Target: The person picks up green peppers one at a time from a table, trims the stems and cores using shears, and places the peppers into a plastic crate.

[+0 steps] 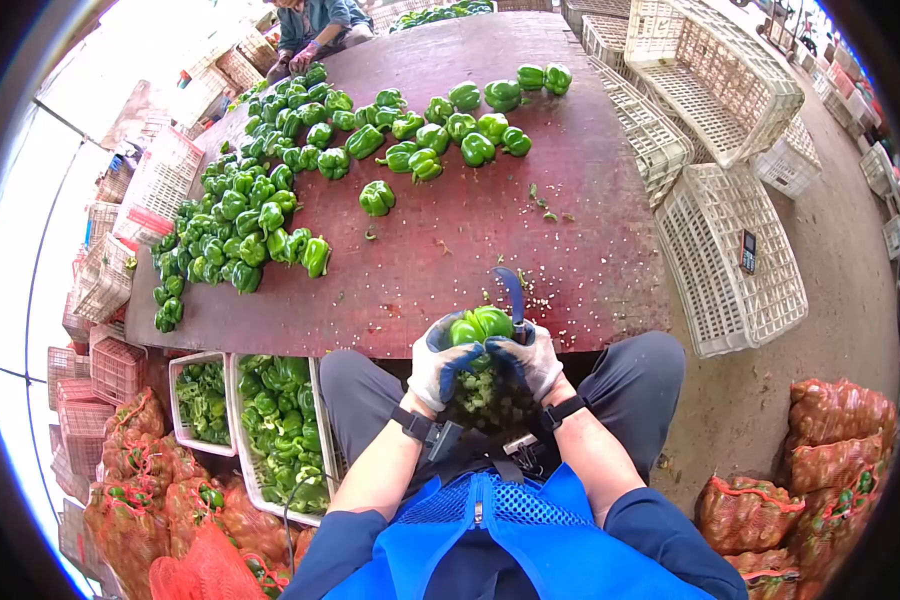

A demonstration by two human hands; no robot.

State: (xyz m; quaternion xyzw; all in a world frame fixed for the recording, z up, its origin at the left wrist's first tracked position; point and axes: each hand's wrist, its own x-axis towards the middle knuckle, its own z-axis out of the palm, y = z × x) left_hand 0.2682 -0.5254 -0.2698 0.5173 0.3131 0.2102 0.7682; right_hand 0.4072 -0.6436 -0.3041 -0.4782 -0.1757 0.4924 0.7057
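Just past the table's near edge, a green bell pepper (481, 326) is held between my two gloved hands. My left hand (438, 366) wraps round its left side, in a white glove with blue fingers. A small knife with a curved blade (512, 292) sticks up from my right hand (532, 362), whose fingers also press against the pepper's right side. The knife's handle is mostly hidden in the glove. Below both hands, between my knees, lie pale green pepper scraps (478, 392); what holds them is too dark to make out.
Many green peppers (235, 215) cover the left of the red table (440, 250). White seeds lie scattered nearby. Crates of peppers (282, 430) and scraps (205, 400) stand at my left. Mesh sacks (750, 515) and plastic crates (735, 255), one bearing a phone (748, 251), are on the right. Another person (315, 35) sits opposite.
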